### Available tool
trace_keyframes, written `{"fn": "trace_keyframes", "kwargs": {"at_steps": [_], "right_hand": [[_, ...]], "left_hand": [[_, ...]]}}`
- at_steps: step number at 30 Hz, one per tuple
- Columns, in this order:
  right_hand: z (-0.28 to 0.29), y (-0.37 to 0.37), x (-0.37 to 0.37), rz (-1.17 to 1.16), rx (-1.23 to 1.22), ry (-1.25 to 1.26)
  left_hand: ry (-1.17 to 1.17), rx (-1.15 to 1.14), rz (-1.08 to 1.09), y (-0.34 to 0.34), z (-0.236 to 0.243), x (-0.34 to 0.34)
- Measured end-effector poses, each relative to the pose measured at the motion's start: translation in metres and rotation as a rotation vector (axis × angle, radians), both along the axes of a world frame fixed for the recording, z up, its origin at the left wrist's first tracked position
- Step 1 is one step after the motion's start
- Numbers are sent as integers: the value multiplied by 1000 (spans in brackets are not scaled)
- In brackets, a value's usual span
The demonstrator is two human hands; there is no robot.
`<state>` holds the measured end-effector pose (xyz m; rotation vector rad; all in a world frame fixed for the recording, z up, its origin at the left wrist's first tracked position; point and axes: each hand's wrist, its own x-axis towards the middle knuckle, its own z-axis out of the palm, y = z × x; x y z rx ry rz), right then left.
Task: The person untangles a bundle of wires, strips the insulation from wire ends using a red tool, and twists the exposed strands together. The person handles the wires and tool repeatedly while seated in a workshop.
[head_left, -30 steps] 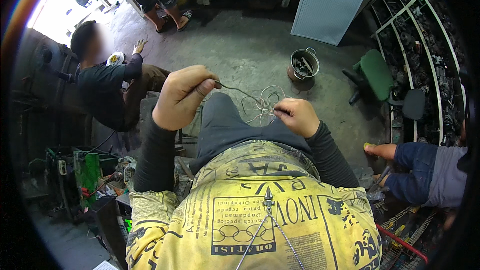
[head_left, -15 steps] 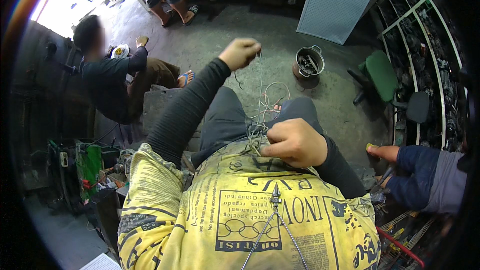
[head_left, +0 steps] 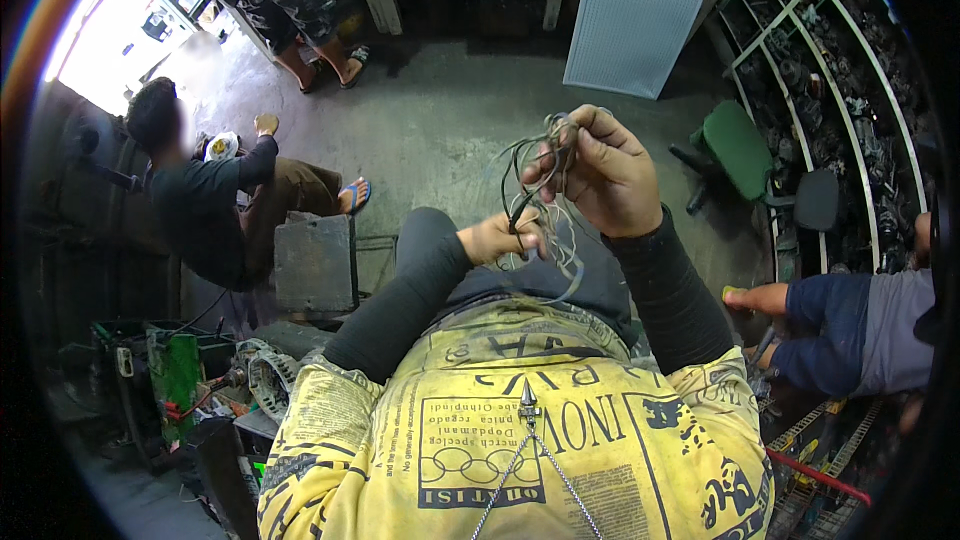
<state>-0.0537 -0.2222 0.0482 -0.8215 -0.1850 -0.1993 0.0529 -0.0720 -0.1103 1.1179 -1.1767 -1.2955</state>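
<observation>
A tangled bundle of thin wires (head_left: 518, 162), dark and pale, hangs in loops in front of my lap. My right hand (head_left: 612, 172) is raised and pinches the top of the bundle between thumb and fingers. Lower and to the left, my left hand (head_left: 500, 238) is closed around a dark strand of the same bundle, its fingertips slightly blurred. Pale loops dangle below both hands over my dark trousers.
A person in dark clothes (head_left: 205, 200) sits at the left, beside a worn box-like block (head_left: 316, 262). Another stands far left; a third is at the right edge. A green chair (head_left: 738, 145), parts shelves (head_left: 850, 110) and a pale perforated panel (head_left: 640, 20) stand around.
My left hand came down and back from its outstretched position, while my right hand rose from my lap with the gathered wires. The metal pot is no longer visible.
</observation>
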Motion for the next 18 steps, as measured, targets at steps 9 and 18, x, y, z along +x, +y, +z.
{"fn": "trace_keyframes", "kwargs": {"at_steps": [9, 18], "right_hand": [[72, 19, 14, 320, -69, -317], [51, 59, 110, -246, 84, 211]], "left_hand": [[408, -581, 105, 67, 80, 103], [246, -138, 364, -58, 3, -2]]}}
